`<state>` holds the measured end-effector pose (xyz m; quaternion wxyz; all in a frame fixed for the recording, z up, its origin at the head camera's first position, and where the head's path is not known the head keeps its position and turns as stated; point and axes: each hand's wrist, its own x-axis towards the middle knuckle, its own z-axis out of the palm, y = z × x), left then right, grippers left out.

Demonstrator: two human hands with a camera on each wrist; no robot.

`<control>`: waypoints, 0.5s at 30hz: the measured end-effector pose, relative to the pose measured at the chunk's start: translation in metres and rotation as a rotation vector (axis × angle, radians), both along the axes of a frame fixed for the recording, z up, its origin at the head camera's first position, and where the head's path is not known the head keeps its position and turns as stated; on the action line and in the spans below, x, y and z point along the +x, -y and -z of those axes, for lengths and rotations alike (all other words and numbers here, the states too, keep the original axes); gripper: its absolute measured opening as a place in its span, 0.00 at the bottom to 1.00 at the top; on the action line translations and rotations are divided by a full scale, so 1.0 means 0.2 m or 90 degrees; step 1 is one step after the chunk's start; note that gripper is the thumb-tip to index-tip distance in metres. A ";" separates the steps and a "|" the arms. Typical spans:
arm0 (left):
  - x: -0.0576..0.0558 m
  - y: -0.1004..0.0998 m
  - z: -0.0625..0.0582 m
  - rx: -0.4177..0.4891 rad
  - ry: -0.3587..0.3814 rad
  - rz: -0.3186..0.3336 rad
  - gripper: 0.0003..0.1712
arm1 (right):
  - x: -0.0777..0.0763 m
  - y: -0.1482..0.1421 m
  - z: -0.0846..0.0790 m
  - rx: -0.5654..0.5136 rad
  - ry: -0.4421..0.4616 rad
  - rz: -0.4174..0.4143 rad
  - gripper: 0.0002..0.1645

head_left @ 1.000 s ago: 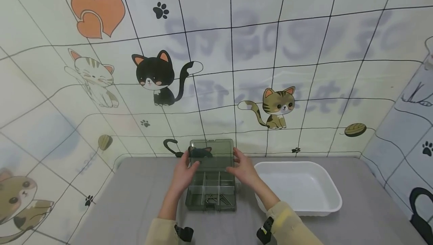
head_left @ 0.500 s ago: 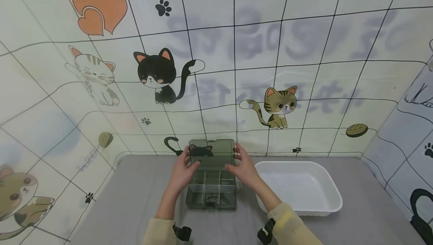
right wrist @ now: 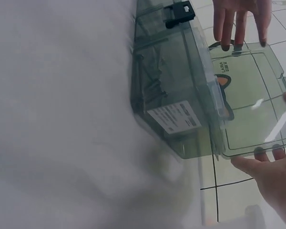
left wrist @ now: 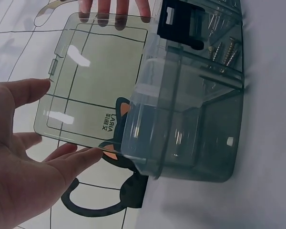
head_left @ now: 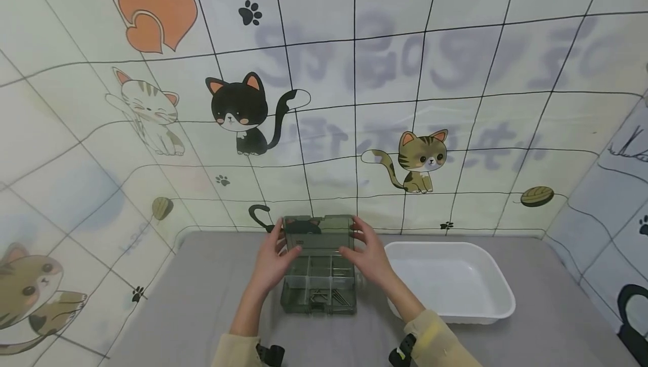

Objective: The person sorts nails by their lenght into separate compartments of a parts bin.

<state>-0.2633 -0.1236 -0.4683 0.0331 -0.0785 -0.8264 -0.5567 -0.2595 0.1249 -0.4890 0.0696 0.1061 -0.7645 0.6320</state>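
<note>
A green see-through compartment box (head_left: 292,298) stands on the table, its hinged lid (head_left: 324,241) raised at the back and tipped toward me. Several screws (head_left: 340,298) lie in the front compartments. At the lid's left edge, my left hand (head_left: 270,261) holds it, thumb in front and fingertips behind. My right hand (head_left: 373,260) grips the opposite edge likewise. The left wrist view shows a black latch (left wrist: 180,25) on the box front. In the right wrist view a white label (right wrist: 175,117) is on the box's side, and the right fingertips show through the lid.
A shallow white tray (head_left: 450,285) stands just right of the box, beside my right forearm. Grey cloth (head_left: 212,294) covers the table. Close behind it rises a wall sheet (head_left: 324,85) printed with cats and grid lines.
The lid's top edge has come down and toward me a little, both hands moving with it. The box and tray stay in place, while the head view has shifted slightly.
</note>
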 end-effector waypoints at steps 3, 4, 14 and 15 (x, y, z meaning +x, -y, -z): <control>0.02 0.01 -0.01 0.005 0.003 0.009 0.50 | 0.02 0.00 0.00 -0.020 -0.003 0.001 0.45; 0.02 0.01 -0.01 0.011 0.002 0.014 0.49 | 0.03 0.00 0.00 -0.026 -0.004 0.001 0.43; 0.09 0.06 -0.01 0.042 0.012 0.033 0.36 | 0.08 0.03 -0.01 -0.014 -0.034 0.020 0.26; 0.10 0.06 -0.01 0.033 0.014 0.033 0.34 | 0.08 0.04 -0.01 -0.006 -0.035 0.021 0.25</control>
